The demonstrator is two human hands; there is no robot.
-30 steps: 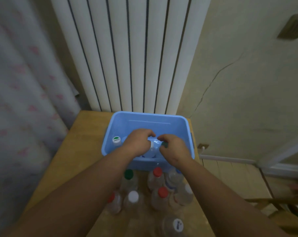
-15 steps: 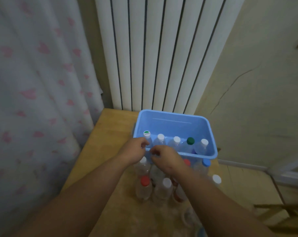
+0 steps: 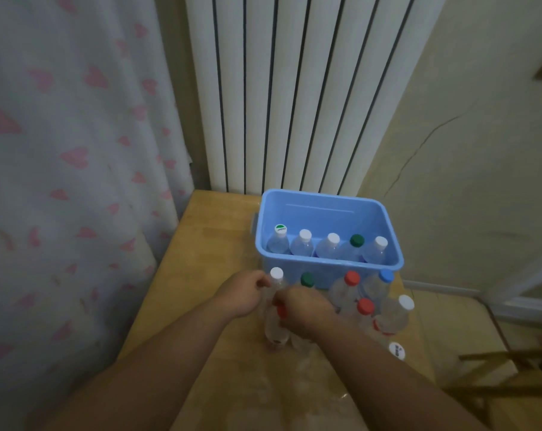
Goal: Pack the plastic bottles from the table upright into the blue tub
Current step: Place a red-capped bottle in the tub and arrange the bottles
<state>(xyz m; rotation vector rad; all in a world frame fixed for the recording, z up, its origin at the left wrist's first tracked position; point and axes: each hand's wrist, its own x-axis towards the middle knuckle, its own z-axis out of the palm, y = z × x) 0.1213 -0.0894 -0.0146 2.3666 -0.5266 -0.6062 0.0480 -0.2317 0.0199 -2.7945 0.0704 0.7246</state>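
The blue tub stands at the far end of the wooden table. Several clear bottles stand upright in a row along its near wall. More capped bottles stand clustered on the table just in front of the tub. My left hand curls its fingers against the neck of a white-capped bottle at the cluster's left end. My right hand is cupped over a red-capped bottle, with only a sliver of the cap showing under its fingers.
A white ribbed radiator rises behind the table. A curtain with pink hearts hangs along the left side. The wall and a wooden chair frame are on the right. The tub's far half holds no bottles.
Both hands have drawn back out of the tub to the bottles standing on the table. The row of bottles in the tub now stands uncovered.
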